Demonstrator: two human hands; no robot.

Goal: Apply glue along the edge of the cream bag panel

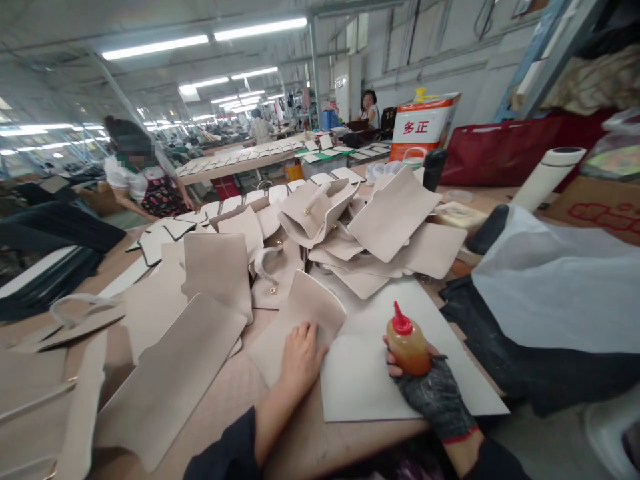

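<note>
My right hand (425, 387), in a dark grey fingerless glove with a red cuff edge, is wrapped round a squeeze bottle (407, 347). The bottle has a pointed red nozzle and amber liquid in it, and is tilted slightly. My bare left hand (303, 350) lies on a beige leather-like panel (313, 303), fingers over its surface and thumb near its lower edge. That panel curves upward at its far side. Below the bottle is a flat white sheet (360, 390). Beyond my hands, beige bag pieces (395, 213) are heaped, some with pale wrapped handles (267, 263) and small gold fittings.
More beige panels (170, 387) cover the table's left side. White panels (200, 213) line its far edge, near a person in a floral apron (163, 190). At right are a white flask (550, 177), an orange-and-white can (423, 123), and black material (500, 347) under translucent sheeting (560, 287).
</note>
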